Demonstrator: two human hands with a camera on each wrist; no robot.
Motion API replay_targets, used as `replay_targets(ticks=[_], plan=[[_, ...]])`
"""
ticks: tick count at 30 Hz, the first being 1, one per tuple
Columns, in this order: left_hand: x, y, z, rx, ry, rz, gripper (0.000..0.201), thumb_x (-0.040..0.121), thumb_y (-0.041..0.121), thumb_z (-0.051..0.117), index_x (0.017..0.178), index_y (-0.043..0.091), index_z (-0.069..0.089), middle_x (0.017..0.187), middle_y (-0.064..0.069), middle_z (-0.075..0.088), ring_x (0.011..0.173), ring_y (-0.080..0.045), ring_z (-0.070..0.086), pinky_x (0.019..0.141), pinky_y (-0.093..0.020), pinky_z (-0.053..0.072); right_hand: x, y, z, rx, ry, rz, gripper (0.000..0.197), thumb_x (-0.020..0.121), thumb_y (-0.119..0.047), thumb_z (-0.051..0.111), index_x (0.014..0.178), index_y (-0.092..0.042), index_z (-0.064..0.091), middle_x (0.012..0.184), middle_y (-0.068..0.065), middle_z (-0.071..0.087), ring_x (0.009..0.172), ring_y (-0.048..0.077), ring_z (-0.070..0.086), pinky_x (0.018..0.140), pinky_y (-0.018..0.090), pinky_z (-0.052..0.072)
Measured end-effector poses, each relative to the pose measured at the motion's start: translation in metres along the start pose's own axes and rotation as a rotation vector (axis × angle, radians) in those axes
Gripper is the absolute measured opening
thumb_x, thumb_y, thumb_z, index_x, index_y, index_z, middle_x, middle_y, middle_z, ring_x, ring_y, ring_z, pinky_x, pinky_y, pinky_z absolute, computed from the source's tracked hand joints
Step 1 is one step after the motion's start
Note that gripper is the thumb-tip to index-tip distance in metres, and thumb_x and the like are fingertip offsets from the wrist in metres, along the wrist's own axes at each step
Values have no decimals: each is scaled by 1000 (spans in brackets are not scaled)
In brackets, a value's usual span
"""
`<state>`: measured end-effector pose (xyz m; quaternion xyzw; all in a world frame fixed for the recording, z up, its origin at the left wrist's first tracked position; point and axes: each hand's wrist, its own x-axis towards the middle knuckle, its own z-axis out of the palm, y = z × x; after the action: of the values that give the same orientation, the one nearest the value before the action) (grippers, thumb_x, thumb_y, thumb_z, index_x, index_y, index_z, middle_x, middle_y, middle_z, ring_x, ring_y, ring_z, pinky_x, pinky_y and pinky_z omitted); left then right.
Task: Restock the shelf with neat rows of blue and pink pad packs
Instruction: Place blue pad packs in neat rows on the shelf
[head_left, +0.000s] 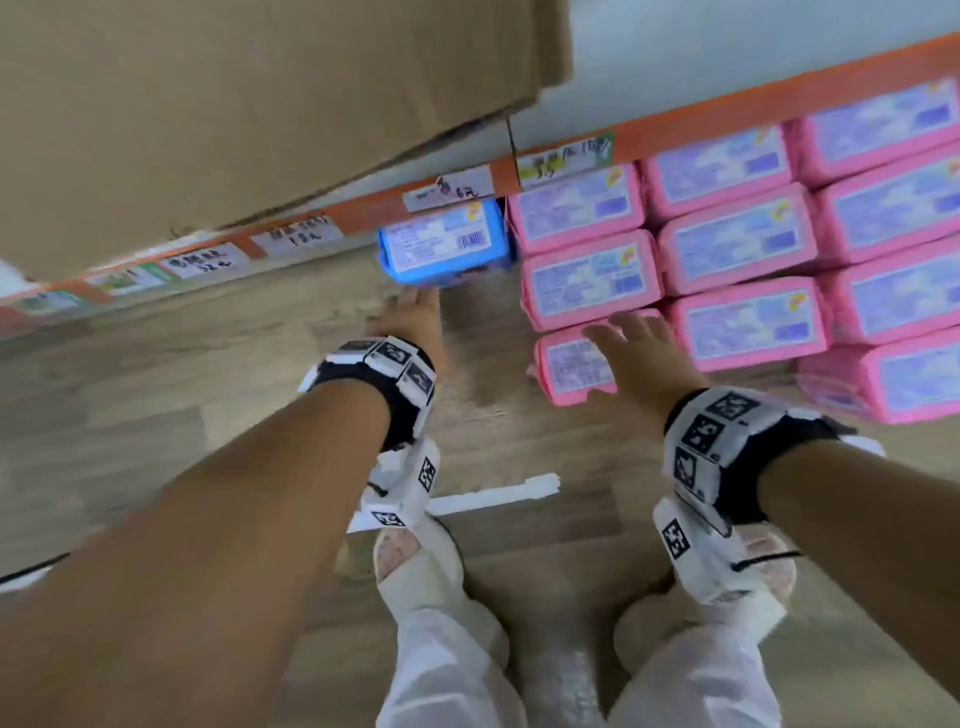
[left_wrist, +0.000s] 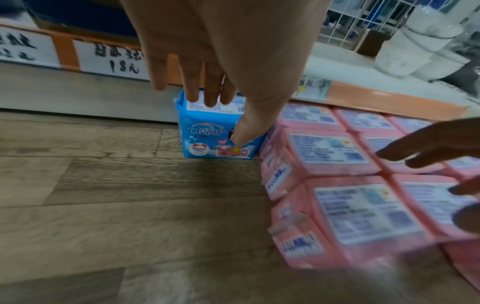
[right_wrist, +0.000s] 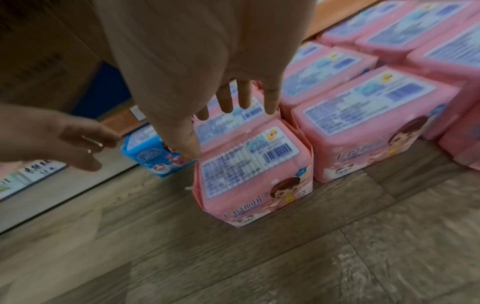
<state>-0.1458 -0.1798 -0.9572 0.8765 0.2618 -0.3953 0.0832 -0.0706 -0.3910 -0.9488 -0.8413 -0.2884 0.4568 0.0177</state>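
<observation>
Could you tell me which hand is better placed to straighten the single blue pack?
Left. The left hand hovers open right over the blue pack, while the right hand is over the front pink pack.

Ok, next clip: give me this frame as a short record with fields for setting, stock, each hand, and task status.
setting: wood-grain shelf board under an orange price rail
blue stock: one blue pack, upright at the back, beside the pink block
pink stock: pink packs in rows, labels up
left hand: left hand open, fingers straight, reaching toward the blue pack; contact unclear
right hand: right hand open above the front pink pack, not gripping it
other: cardboard box on upper left
status: pink rows well filled, blue row barely begun
</observation>
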Motion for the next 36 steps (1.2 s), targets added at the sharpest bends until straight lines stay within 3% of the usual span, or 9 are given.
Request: replay_targets(ticks=[4,6,11,17,22,27,29,32,36], plan=[[59,4,8,-61,94,1,82,82,24,65,146,10,16,155,-9,10,142,-27,13,111,-46,21,35,16,25,-117,17,-8,90,84,-36,61,146,-36,-5,155,-1,-16,142,34,-11,112,55,14],[77,5,12,-94,164,-14,95,78,28,70,147,10,9,156,-8,6,143,-25,8,113,-47,17,43,21,36,-161,43,-17,95,84,-42,61,145,-37,-13,154,-2,-23,142,33,-15,113,54,10],[87,5,23,-76,351,-70,109,64,40,77,147,14,10,141,-11,24,129,-34,24,101,-47,32,47,28,45,-150,83,-55,97,83,-50,57,143,-37,-18,153,0,-26,141,34,-17,114,51,2],[90,2,15,97,338,-59,100,62,48,78,139,15,23,133,-13,32,121,-32,34,93,-45,34,47,27,38,-169,57,-60,95,84,-50,56,144,-36,-16,154,1,-24,142,35,-14,115,50,6],[78,6,25,64,280,-43,90,67,45,76,133,10,26,140,-15,29,126,-34,32,99,-46,30,48,27,37,-178,58,-74,94,83,-49,58,145,-37,-12,154,1,-21,142,36,-12,114,51,10],[36,15,42,-108,103,-141,90,69,46,73,133,9,22,134,-12,38,123,-30,38,95,-44,33,49,24,24,-165,-53,-51,100,78,-49,66,146,-34,-5,156,0,-13,143,35,-6,109,54,26],[6,16,42,-312,99,-179,93,67,46,75,136,13,22,133,-11,40,123,-29,37,93,-43,34,40,17,7,-41,-76,-39,97,75,-48,69,148,-26,8,156,4,4,142,34,10,109,51,29],[-45,12,28,-516,122,-156,99,62,40,78,143,18,24,136,-11,40,124,-31,36,97,-45,36,0,4,-14,262,80,-42,88,76,-40,71,145,-14,23,152,9,23,137,28,27,109,41,29],[-125,7,-15,-550,132,-5,87,61,32,77,137,18,36,133,-8,45,121,-32,40,100,-37,35,-87,-16,-47,409,197,-173,84,73,-25,74,143,-13,30,151,8,25,139,23,25,111,34,23]])
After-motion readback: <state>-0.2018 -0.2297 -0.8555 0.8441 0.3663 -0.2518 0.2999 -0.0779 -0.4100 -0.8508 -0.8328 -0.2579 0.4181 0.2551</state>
